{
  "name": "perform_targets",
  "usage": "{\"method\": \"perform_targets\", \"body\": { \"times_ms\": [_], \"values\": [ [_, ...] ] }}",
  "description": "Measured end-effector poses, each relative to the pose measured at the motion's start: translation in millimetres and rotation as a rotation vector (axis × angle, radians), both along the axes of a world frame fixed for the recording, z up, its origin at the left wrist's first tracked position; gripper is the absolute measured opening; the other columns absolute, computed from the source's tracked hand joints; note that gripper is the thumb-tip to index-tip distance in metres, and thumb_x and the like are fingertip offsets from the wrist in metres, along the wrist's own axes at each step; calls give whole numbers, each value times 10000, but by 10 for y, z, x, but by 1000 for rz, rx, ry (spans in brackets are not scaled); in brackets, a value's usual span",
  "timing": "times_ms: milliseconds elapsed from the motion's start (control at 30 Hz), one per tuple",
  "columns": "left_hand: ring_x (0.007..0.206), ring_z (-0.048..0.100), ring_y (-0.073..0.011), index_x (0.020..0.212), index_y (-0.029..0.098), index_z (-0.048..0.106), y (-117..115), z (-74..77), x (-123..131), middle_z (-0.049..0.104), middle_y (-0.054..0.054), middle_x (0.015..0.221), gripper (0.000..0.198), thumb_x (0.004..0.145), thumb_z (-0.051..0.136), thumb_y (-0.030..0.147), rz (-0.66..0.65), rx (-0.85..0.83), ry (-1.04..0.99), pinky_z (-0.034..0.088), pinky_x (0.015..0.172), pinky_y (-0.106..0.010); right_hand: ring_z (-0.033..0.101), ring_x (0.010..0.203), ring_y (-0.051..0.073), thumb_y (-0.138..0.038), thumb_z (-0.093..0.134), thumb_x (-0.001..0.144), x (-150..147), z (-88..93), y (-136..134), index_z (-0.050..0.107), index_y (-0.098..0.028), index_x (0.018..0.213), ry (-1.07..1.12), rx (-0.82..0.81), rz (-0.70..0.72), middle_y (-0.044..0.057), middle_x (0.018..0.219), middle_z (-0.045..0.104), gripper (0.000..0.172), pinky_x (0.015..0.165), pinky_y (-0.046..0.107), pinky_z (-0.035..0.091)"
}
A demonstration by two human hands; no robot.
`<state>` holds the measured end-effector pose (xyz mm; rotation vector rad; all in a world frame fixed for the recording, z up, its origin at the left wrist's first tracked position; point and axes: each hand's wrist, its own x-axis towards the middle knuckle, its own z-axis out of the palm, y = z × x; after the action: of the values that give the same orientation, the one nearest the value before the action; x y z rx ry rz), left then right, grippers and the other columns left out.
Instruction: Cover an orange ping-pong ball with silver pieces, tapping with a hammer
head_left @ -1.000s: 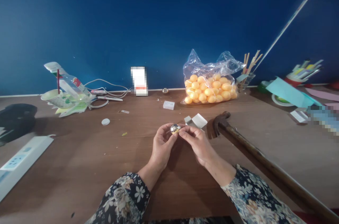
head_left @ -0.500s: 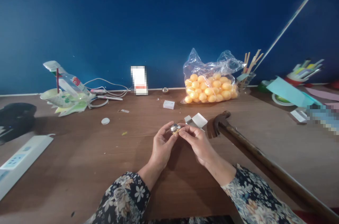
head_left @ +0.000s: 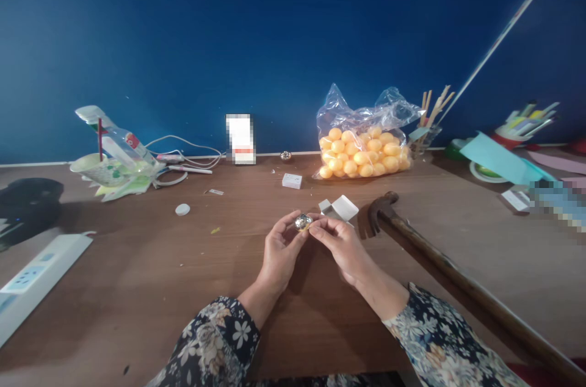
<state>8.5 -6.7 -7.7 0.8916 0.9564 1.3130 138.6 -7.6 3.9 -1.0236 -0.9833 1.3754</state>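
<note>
Tbl (head_left: 192, 277): L hand (head_left: 280, 254) + R hand (head_left: 339, 246) pinch silver ball (head_left: 301, 221), dome up, long axis unclear.

The ball (head_left: 302, 221) is silver, the sleeves (head_left: 215, 338) dark with pale flowers, the wall (head_left: 274, 27) blue, the desk (head_left: 137, 283) brown.

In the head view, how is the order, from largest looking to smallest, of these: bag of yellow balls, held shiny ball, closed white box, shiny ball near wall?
1. Bag of yellow balls
2. Held shiny ball and closed white box: too alike to rank; fingers partly cover the ball
3. Shiny ball near wall, though farther away
</note>
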Motion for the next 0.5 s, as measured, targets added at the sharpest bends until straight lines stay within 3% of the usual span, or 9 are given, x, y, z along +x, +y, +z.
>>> {"method": "perform_targets", "body": {
  "times_ms": [500],
  "values": [
    [1007,657,-222,1089,171,616,-4,-13,-5,708,-99,1064,456,666,767,247,-16,21,16,488,922,-353,578,1079,254,-410,789,626,41,7,-4,689,-183,663,-32,-40,11,81,1153,648,252,1006,410,368]
  ]
}}
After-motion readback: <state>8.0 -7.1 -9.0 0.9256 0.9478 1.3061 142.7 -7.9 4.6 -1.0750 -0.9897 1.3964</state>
